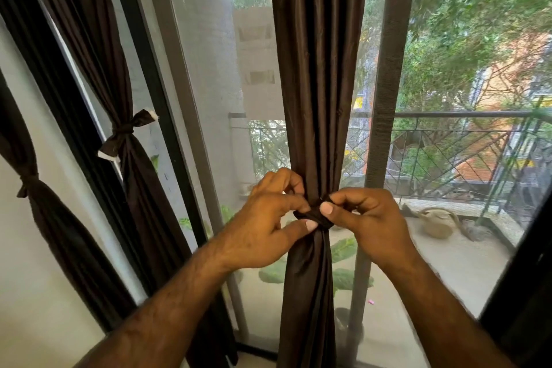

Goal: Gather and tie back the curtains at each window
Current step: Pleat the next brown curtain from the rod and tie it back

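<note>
A dark brown curtain hangs gathered in front of the middle window. A brown tie-back band wraps its waist. My left hand pinches the band from the left, thumb under it. My right hand pinches the band's other end from the right, thumb on top. Both hands meet at the knot, and the band's ends are mostly hidden by my fingers.
Two more brown curtains hang to the left, each tied at the waist: one beside the dark window frame, one against the white wall. Through the mesh screen lie a balcony railing, a sack and trees.
</note>
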Motion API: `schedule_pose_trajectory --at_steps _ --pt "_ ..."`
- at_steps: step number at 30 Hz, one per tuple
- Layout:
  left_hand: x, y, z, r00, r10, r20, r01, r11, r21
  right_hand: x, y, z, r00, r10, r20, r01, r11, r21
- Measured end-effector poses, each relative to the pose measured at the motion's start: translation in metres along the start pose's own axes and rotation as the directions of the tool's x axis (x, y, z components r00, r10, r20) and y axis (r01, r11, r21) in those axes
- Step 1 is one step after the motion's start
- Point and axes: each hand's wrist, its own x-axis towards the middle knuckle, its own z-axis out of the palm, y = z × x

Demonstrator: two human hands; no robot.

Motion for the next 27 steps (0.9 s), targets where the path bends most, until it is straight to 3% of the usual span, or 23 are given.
schedule_pose_trajectory --at_steps 4,7,10,13,15,17,20,24,27 --pt "0.004 0.001 -0.01 0.982 0.032 0.184 0.026 0.952 -0.305 0.005 0.0 0.001 0.991 0.133 0.023 -0.134 0.976 0.17" --pt "0.005 0.003 -0.012 0.968 0.061 0.245 0.029 0.937 -0.347 0.01 -0.003 -0.001 0.966 0.256 0.036 -0.258 0.945 0.201" --pt "0.007 0.004 -0.002 0.987 -0.018 0.157 0.057 0.968 -0.244 0.014 -0.004 -0.002 0.946 0.319 0.065 -0.325 0.922 0.209" --pt "0.0 0.001 0.012 0.997 -0.039 -0.07 0.024 0.98 -0.198 0.014 -0.002 -0.002 0.94 0.333 0.072 -0.34 0.911 0.234" --pt "-0.008 -0.001 0.02 0.959 -0.072 -0.274 0.028 0.987 -0.159 0.011 0.002 -0.001 0.933 0.352 0.072 -0.357 0.889 0.286" --pt "-0.016 -0.005 0.028 0.915 -0.149 -0.376 0.082 0.979 -0.188 0.01 0.005 0.001 0.925 0.369 0.087 -0.376 0.862 0.339" --pt "-0.017 -0.007 0.034 0.915 -0.19 -0.355 0.083 0.951 -0.296 0.014 0.005 0.005 0.914 0.39 0.115 -0.404 0.841 0.359" --pt "-0.016 -0.005 0.032 0.917 -0.071 -0.393 0.005 0.986 -0.167 0.021 0.003 0.004 0.906 0.394 0.156 -0.424 0.834 0.354" --pt "-0.014 -0.002 0.027 0.96 -0.152 -0.236 0.118 0.981 -0.154 0.021 0.004 0.004 0.907 0.379 0.183 -0.42 0.842 0.338"
